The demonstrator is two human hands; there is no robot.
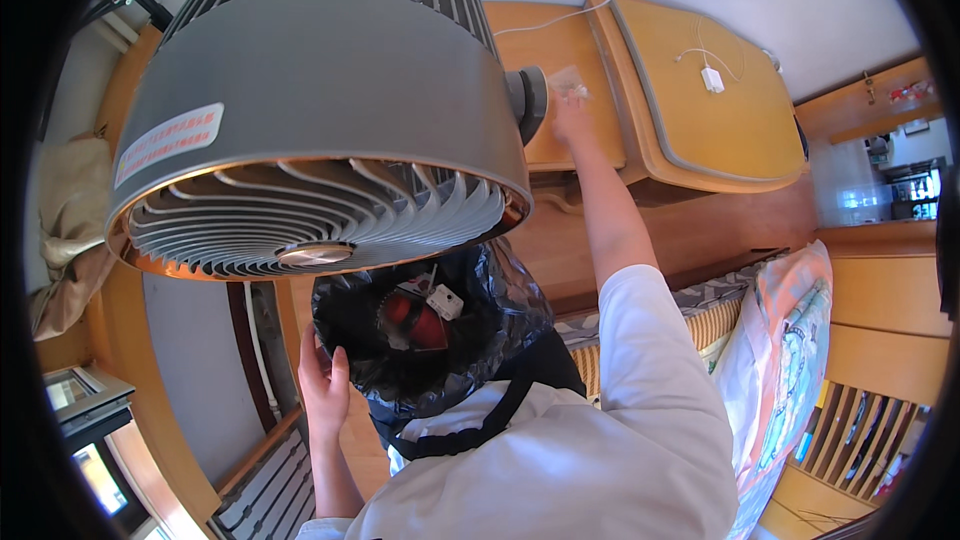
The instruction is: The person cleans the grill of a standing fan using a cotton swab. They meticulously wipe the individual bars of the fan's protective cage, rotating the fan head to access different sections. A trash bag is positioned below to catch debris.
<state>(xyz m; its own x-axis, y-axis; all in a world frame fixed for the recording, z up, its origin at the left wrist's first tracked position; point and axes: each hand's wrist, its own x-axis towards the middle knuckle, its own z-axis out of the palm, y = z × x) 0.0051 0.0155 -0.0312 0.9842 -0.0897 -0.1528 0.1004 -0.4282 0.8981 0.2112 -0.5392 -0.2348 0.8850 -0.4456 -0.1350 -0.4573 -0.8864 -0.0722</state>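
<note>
My left hand (325, 382) grips the rim of a bin lined with a black plastic bag (517, 300), held close in front of my body. Inside the bag lie a red item (420, 322) and a small white box-like piece (445, 303). My right arm stretches out to a low wooden cabinet top (547, 34). There my right hand (573, 116) is at a crumpled clear plastic wrapper (568, 81); its fingers touch or overlap the wrapper, and blur hides whether they grip it.
A large grey fan (322, 82) looms over the bin, its side knob (532, 105) near my right hand. A white charger (712, 79) with a cable lies on the raised cabinet (697, 112). A bed with bundled bedding (780, 360) stands to the right, a radiator (270, 487) at lower left.
</note>
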